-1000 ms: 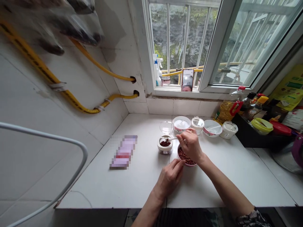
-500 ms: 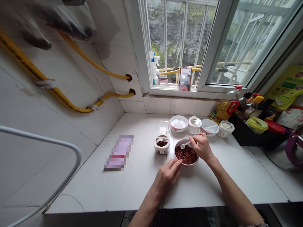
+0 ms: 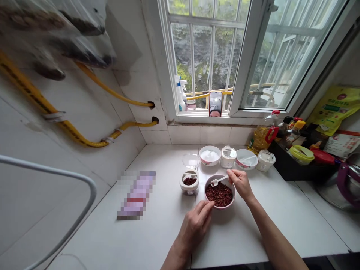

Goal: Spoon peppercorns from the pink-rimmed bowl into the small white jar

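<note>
A white bowl with a pinkish outside (image 3: pixel 206 198) stands on the counter, holding dark red, peppercorn-like bits (image 3: pixel 221 195). Its near left rim is pinched between the thumb and fingers of my left hand (image 3: pixel 196 221). My right hand (image 3: pixel 240 184) is closed around the handle of a small white spoon (image 3: pixel 215 183). The spoon's scoop is over the far left part of the bowl; whether it touches the bits I cannot tell. Just left of the bowl is a small seasoning jar (image 3: pixel 189 188) with similar dark bits inside and its clear lid (image 3: pixel 191 160) flipped up.
Behind are a floral bowl of white grains (image 3: pixel 209 164), a lidded jar (image 3: pixel 228 157), another floral bowl (image 3: pixel 246 166) and another jar (image 3: pixel 266 161). An oil bottle (image 3: pixel 260 138) and a black condiment box (image 3: pixel 287 170) stand right. A blurred purple packet (image 3: pixel 139 195) lies left.
The view has tilted up, so everything sits lower in the picture. The spoon has turned slightly, showing more of its scoop. My left hand stays on the bowl's rim.
</note>
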The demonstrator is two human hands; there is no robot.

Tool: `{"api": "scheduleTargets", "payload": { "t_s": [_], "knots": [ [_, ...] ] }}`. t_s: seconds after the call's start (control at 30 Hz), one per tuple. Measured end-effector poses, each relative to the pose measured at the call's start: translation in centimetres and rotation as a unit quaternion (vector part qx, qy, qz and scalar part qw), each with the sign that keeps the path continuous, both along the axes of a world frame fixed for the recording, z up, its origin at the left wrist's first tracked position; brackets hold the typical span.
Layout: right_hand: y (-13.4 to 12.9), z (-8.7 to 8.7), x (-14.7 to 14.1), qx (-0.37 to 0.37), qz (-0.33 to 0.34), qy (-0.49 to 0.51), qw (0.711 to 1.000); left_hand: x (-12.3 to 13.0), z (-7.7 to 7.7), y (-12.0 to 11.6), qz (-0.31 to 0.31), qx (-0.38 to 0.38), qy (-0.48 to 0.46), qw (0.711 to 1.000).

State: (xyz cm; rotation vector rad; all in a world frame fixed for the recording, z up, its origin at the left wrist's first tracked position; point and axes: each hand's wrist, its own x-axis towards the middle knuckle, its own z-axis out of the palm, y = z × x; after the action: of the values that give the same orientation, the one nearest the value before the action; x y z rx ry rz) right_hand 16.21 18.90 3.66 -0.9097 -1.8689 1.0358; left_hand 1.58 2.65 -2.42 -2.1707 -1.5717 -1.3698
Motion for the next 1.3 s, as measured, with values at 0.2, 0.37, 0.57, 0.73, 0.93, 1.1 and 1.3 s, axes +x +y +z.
{"api": "scheduleTargets", "payload": {
  "t_s": [0.2,0.37,0.57,0.73,0.93,1.1,1.3],
  "knots": [
    [-0.2,0.1,-0.4,0.020,-0.021,0.000,1.000,0.0,-0.2,0.2,0.000,0.009,0.004,1.000],
    [-0.4,0.1,-0.3,0.046,-0.028,-0.008,0.999,0.0,0.0,0.2,0.008,0.010,0.009,1.000],
    [-0.2,-0.2,-0.3,0.168,-0.038,-0.053,0.984,0.1,0.2,0.1,0.006,0.009,0.003,1.000],
    [-0.6,-0.8,-0.8,0.274,-0.050,-0.106,0.955,0.1,0.2,0.1,0.003,0.006,0.004,1.000],
    [-1.0,-0.9,-1.2,0.257,-0.030,-0.115,0.959,0.0,0.2,0.1,0.003,0.000,0.000,1.000],
    [-0.5,-0.4,-0.5,0.137,-0.027,-0.063,0.988,0.0,0.3,0.0,0.000,-0.002,0.000,1.000],
    [-0.4,-0.2,-0.3,0.081,-0.021,-0.039,0.996,0.0,0.3,0.1,0.004,0.006,0.001,1.000]
  ]
}}
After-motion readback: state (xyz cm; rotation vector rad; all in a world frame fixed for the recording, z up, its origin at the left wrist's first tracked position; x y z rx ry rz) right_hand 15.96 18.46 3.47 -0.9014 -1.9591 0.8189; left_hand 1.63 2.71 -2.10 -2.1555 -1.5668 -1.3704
